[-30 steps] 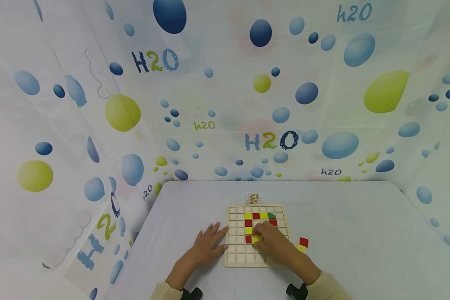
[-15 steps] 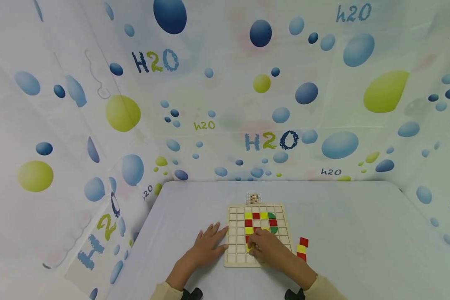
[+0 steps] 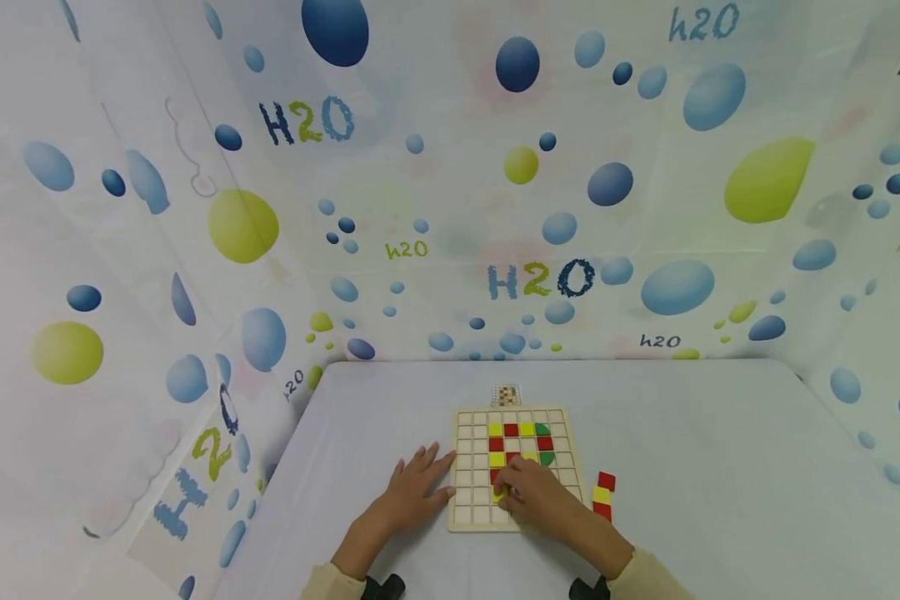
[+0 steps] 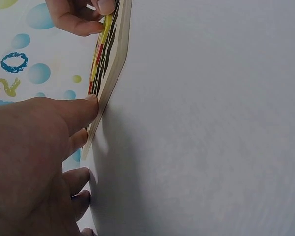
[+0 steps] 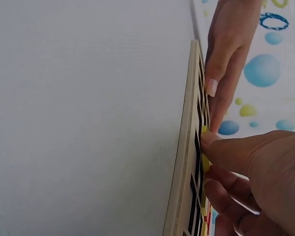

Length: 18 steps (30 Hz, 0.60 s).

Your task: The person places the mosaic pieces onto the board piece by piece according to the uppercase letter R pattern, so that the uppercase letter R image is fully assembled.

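My right hand (image 3: 536, 497) is over the lower part of the wooden grid board (image 3: 471, 518), its thumb and fingers pinching a yellow square tile (image 5: 205, 161). That tile is at the foot of the left column of tiles, just below a red tile (image 3: 495, 476), and the fingers partly cover it. My left hand (image 3: 417, 492) lies with fingers spread, thumb and fingertips touching the board's left edge. Yellow and red squares alternate on the board, with a rounded green tile (image 3: 542, 429) at the top right and another green tile (image 3: 546, 458) lower down.
A small printed pattern card (image 3: 506, 395) lies just beyond the board. Right of the board sit a loose red tile (image 3: 607, 481), a yellow tile (image 3: 602, 495) and a second red tile (image 3: 602, 509). White cloth (image 3: 690, 467) covers the table.
My right hand has moved the yellow tile down and left, to the spot below the red tile, and since then has stayed nearly still. My left hand has kept its place.
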Motion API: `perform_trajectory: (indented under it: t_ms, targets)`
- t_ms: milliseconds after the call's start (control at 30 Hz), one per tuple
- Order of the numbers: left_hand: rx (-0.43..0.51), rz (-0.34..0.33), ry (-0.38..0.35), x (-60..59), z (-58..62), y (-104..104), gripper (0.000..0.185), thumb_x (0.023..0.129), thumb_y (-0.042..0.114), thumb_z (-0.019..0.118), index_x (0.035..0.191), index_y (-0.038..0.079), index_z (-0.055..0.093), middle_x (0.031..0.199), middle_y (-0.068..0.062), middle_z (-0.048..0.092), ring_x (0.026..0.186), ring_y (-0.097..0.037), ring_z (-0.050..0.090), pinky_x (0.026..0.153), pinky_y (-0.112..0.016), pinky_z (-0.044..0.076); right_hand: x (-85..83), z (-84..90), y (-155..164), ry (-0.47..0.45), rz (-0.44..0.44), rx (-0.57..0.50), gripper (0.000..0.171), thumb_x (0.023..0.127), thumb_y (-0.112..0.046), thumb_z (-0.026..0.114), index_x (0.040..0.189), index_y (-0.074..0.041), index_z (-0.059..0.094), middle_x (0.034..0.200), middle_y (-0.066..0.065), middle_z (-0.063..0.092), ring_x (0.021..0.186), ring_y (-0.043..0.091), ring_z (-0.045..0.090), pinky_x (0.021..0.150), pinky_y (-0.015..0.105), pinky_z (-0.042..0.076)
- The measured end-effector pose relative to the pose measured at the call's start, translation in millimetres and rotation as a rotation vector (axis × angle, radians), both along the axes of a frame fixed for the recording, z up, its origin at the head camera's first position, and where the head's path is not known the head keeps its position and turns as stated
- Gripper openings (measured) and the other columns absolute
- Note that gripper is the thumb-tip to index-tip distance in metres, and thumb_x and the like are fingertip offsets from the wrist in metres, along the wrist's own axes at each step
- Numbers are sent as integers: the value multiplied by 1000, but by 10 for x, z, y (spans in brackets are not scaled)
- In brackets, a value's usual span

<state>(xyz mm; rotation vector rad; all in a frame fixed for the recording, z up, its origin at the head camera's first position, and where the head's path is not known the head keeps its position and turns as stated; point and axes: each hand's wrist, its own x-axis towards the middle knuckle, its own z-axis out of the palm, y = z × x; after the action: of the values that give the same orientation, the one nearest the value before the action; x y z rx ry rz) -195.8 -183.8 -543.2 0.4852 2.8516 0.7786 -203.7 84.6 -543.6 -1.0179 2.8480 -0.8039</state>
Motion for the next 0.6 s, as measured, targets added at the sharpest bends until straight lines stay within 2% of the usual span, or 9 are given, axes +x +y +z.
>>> perform_trajectory:
  t_ms: [200,433,600]
  targets:
    - [-7,5,4,4,3,0,62,105,39,64,159,14,48,168,-23,35,157,-48,28,121,-76,16,-14,1,-8,-20,1,-20,11,94,-19,82,100,-21,73,96,-11,60,85,4,51,79,24,53]
    - [-7,-5,13,-8,-4,-7,62,105,39,64,160,15,47,168,-24,35,156,-49,28,121,-76,16,-8,-11,-25,6,-19,11,11,93,-21,83,99,-22,74,93,-11,59,82,4,50,76,23,52]
    - [-7,-8,9,-11,-5,-4,62,106,39,63,160,14,47,168,-24,34,157,-50,27,122,-76,16,12,-27,-19,21,-44,20,10,94,-22,82,101,-22,75,98,-10,61,84,5,53,78,25,54]
